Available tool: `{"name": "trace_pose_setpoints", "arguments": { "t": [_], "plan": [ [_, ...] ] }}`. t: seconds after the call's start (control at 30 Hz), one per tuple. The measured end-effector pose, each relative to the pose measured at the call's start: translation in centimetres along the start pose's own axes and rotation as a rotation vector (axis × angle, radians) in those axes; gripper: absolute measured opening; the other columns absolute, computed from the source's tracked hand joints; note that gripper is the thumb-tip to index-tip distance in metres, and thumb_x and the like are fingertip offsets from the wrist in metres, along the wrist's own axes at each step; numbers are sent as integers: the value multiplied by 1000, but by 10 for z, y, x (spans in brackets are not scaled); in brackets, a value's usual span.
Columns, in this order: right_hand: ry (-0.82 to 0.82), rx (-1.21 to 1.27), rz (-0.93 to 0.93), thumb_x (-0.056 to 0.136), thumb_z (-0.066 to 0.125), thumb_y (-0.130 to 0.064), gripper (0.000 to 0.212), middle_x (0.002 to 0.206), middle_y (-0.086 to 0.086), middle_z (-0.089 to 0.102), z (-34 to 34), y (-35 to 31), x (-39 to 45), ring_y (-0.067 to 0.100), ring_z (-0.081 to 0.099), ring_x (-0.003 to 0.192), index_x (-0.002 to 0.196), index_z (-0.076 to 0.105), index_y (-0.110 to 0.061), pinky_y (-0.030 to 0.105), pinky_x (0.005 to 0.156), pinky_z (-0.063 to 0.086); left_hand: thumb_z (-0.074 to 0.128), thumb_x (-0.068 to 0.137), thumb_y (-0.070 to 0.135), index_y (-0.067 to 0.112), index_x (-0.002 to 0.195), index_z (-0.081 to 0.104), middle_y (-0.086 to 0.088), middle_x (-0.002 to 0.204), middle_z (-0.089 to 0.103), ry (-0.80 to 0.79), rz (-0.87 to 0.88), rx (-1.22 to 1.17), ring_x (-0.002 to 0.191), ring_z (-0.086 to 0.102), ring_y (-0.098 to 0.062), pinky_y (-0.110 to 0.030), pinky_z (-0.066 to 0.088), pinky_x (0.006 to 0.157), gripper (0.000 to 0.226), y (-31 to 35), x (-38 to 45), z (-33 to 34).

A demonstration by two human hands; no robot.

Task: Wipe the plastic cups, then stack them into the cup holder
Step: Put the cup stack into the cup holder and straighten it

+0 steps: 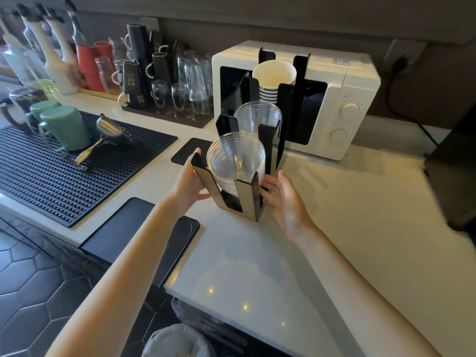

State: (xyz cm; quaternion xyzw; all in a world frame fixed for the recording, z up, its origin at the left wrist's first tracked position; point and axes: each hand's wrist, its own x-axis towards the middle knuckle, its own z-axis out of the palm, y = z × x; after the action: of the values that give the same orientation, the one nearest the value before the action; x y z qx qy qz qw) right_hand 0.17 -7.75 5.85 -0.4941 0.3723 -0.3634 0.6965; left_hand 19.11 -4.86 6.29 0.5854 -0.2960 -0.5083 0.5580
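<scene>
A black cup holder (248,199) with three upright slots stands on the white counter. Its nearest slot holds a stack of clear plastic cups (235,157), the middle slot another clear stack (256,117), and the far slot white paper cups (274,74). My left hand (189,180) grips the holder's left side, thumb at the base and fingers up along the near-left post. My right hand (283,197) lies against the holder's right side, fingers spread and touching its lower wall. No cloth is in view.
A white microwave (345,99) stands right behind the holder. A ribbed black mat (46,176) at left carries green mugs (64,126) and a metal jigger. Glasses and dark pitchers (159,81) line the back. A black tray (139,233) sits by the counter edge, a dark appliance (456,181) at right.
</scene>
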Motion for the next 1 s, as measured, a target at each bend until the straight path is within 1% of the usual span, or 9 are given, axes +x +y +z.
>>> {"name": "trace_pose_setpoints", "arguments": {
  "t": [0.13, 0.23, 0.33, 0.4, 0.47, 0.53, 0.67, 0.87, 1.0],
  "plan": [
    [-5, 42, -15, 98, 25, -34, 37, 95, -13, 60, 3, -1, -2, 0, 55, 95, 86, 59, -27, 19, 84, 39, 20, 89, 57, 23, 93, 62, -6, 103, 63, -31, 10, -1, 103, 56, -24, -46, 34, 99, 54, -2, -2, 0],
    [-11, 42, -26, 98, 24, -33, 36, 96, -14, 60, 4, 0, -1, -2, 54, 96, 88, 58, -28, 22, 94, 32, 20, 89, 57, 18, 100, 61, -10, 110, 61, -24, 9, 2, 109, 54, -27, -47, 33, 101, 58, -5, -1, -1],
    [-17, 24, -41, 98, 24, -31, 35, 97, -16, 60, 3, 1, -1, -5, 53, 96, 91, 58, -30, 22, 95, 30, 22, 90, 56, 12, 122, 51, -10, 109, 61, 17, 12, 7, 108, 54, -28, -49, 34, 103, 62, -6, 1, -1],
    [-16, 18, -49, 98, 23, -31, 36, 97, -16, 60, 2, 2, -1, 0, 54, 100, 92, 59, -29, 21, 95, 32, 24, 90, 55, 13, 130, 45, -10, 112, 60, 35, 20, 2, 111, 53, -30, -50, 34, 104, 62, -6, 1, 0],
    [-7, 12, -45, 98, 24, -32, 36, 100, -14, 60, 1, 3, 0, 8, 52, 109, 101, 59, -23, 24, 101, 33, 24, 91, 54, 16, 132, 43, -10, 116, 58, 57, 29, 6, 113, 52, -30, -51, 34, 105, 60, -6, 1, 2],
    [6, 17, -31, 98, 24, -33, 37, 103, -10, 58, 0, 4, 1, 13, 49, 116, 112, 55, -17, 30, 107, 30, 24, 91, 53, 17, 133, 41, -9, 117, 57, 72, 35, 13, 109, 53, -28, -49, 33, 104, 58, -5, 1, 3],
    [19, 10, 1, 98, 25, -34, 44, 117, 1, 56, -2, 4, 2, 15, 48, 118, 124, 50, -10, 32, 107, 29, 24, 91, 53, 16, 131, 43, -10, 119, 57, 70, 38, 11, 111, 53, -28, -47, 35, 102, 58, -7, 0, 3],
    [46, -42, 19, 97, 26, -35, 45, 126, 7, 55, -5, 4, 5, 18, 48, 122, 124, 51, -9, 34, 107, 30, 23, 91, 55, 14, 127, 48, -15, 130, 55, 79, 23, 56, 120, 51, -31, -48, 36, 102, 60, -8, 0, 1],
    [60, -86, 18, 97, 29, -34, 42, 125, 7, 55, -8, 3, 7, 19, 49, 120, 122, 52, -9, 33, 104, 34, 22, 92, 53, 14, 120, 50, -12, 112, 61, 62, 32, 75, 115, 52, -29, -48, 33, 103, 56, 0, -4, -1]
  ]
}}
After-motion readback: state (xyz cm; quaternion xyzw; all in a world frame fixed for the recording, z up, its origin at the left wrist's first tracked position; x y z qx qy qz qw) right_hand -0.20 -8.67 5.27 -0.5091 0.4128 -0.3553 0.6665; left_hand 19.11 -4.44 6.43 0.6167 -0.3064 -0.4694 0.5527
